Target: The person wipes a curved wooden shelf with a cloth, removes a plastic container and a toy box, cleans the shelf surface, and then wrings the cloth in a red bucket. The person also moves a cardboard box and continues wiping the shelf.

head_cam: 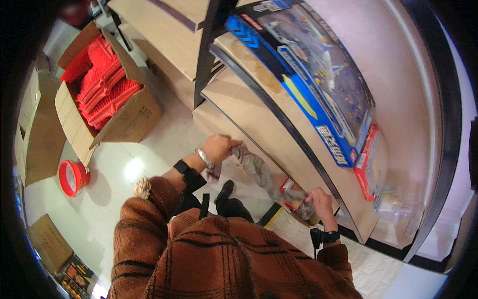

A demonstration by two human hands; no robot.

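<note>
A grey-brown cloth (257,172) is stretched between my two hands, twisted and bunched along its length. My left hand (216,149) grips its upper left end, and a loose part of fabric (212,172) hangs below that wrist. At the lower right end, my right hand (320,203) pinches the cloth beside the shelf edge. Both hands are in front of a pale wood-toned shelf unit (257,112) with dark metal edging. Under the cloth's right part, a red and white package (287,185) shows partly; the rest of it is hidden.
On the upper shelf stand a large blue and black boxed toy (317,74) and a smaller red-edged box (368,164). An open cardboard carton (127,119) full of red plastic pieces sits on the floor at left, near a red bucket (74,178). Another carton (50,243) lies lower left.
</note>
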